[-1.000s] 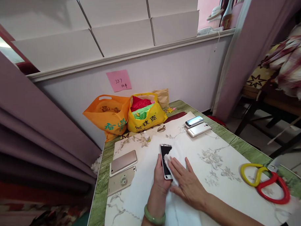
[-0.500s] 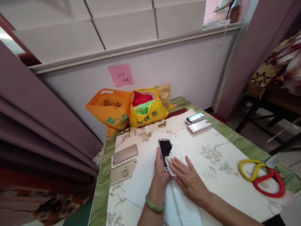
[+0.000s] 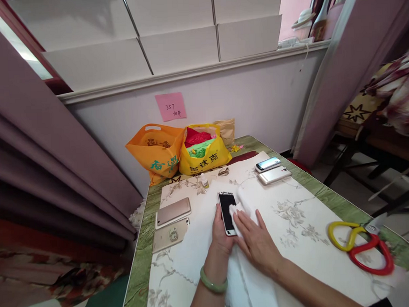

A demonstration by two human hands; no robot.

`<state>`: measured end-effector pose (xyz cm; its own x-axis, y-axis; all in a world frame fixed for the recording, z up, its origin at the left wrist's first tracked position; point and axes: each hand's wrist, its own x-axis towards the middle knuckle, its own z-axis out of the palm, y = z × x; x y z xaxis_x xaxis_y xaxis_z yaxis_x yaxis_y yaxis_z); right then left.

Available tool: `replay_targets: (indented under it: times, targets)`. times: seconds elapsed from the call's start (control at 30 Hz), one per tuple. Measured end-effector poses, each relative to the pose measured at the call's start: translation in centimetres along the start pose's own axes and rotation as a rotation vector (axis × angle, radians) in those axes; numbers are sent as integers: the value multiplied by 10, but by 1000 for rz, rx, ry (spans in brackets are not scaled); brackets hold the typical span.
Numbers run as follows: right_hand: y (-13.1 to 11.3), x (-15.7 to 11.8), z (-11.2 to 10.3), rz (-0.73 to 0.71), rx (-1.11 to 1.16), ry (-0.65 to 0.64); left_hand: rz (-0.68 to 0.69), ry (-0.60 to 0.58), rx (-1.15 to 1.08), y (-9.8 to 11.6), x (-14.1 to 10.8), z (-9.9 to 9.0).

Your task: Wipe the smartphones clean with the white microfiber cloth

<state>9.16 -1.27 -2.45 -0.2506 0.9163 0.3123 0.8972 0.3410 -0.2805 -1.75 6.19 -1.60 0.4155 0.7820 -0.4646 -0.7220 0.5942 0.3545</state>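
Observation:
A white phone with a black screen [image 3: 227, 212] lies tilted in my left hand [image 3: 221, 233], whose thumb runs along its left edge. My right hand [image 3: 257, 241] presses a white cloth [image 3: 252, 277] against the phone's right side, the fingertips on a bunched fold over the screen. The rest of the cloth spreads beneath both hands. Two phones, one rose-gold [image 3: 173, 211] and one gold with a ring on its back [image 3: 170, 235], lie to the left. Farther back on the right are a phone with a bright screen [image 3: 268, 164] and a silver one [image 3: 275, 175].
Big scissors [image 3: 362, 242] with yellow and red handles lie at the table's right. An orange bag [image 3: 157, 148], a yellow bag [image 3: 204, 160] and a small bottle [image 3: 204, 181] stand toward the back, near folded glasses [image 3: 223, 171].
The cloth fold under my right fingertips has shifted on the screen, uncovering more of its lower part. The whole view has moved slightly, so things appear lower and farther right.

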Motion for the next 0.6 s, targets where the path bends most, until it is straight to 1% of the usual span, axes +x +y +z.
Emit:
replay_targets:
  times: [0.07, 0.13, 0.2, 0.27, 0.33, 0.37, 0.43, 0.53, 0.57, 0.6]
  targets:
    - [-9, -8, -3, -99, 20, -10, -39, 77, 52, 0, -1, 0]
    - [-10, -1, -7, -132, 44, -32, -19, 126, 88, 0, -2, 1]
    - [-4, 16, -8, -85, 52, -49, 33, 114, 91, -1, -3, 3]
    - [5, 31, -5, 43, 34, -37, 50, 52, 76, -1, -2, 5]
    - [11, 34, 0, 151, 6, -7, 27, -4, 54, -1, -2, 6]
    - [12, 30, 2, 165, -6, 9, 17, -19, 40, -1, -2, 6]
    - [10, 16, 4, 97, -11, 34, 14, -15, 14, 0, -2, 5]
    - [7, -5, -3, -92, 33, 80, 27, -1, -11, -1, -1, 5]
    - [8, -9, -7, -115, 59, 114, 22, -12, -15, -1, -1, 5]
    - [11, -11, -12, -100, 91, 162, 3, -35, -18, -1, 0, 5]
